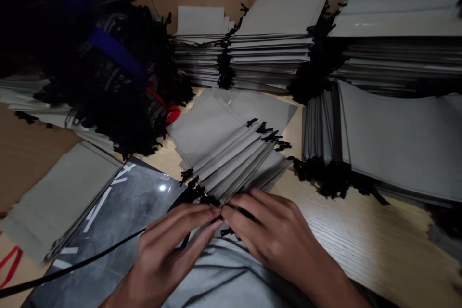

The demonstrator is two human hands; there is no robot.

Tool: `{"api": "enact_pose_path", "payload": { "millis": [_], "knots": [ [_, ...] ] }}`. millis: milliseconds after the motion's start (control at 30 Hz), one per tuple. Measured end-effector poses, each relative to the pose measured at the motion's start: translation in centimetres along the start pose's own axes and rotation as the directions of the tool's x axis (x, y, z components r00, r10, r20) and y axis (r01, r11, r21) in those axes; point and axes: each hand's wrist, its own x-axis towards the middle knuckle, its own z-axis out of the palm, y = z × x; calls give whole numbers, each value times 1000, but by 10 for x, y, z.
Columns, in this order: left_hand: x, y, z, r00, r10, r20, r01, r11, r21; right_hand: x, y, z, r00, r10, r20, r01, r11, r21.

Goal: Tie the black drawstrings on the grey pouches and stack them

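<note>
Several grey flat drawstring pouches [212,125] with knotted black cord ends lie fanned out on the table before me. At the near corner of this fan my left hand [176,240] is closed, its thumb and forefinger pinched together by a black cord [104,252]. That cord runs in from the lower left and passes behind the hand. My right hand [270,226] is closed too, with curled fingers on the edge of a grey pouch. Both sets of fingertips meet there, and the exact grip point is partly hidden. Grey cloth [234,269] lies below my hands.
Stacks of grey pouches [270,53] stand along the back, with more at the right [400,134]. A big dark bundle of black cords [108,72] with a blue strap [115,53] fills the upper left. A glossy dark sheet [119,216] and grey pieces [65,197] lie left.
</note>
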Motion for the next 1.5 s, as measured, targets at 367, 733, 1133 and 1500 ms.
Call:
{"api": "enact_pose_path", "payload": {
  "millis": [367,733,1133,1500],
  "knots": [
    [7,-19,-12,983,-155,97,163,983,-82,34,8,-15,942,-125,311,156,985,-76],
    [16,-23,-7,910,-329,251,393,876,-280,33,26,3,909,-374,182,380,925,3],
    [30,-24,-13,915,-235,329,349,870,-350,24,20,6,910,-404,98,405,914,11],
    [42,-24,-22,951,-144,273,229,923,-310,23,16,4,921,-369,126,370,929,19]
  ]
}}
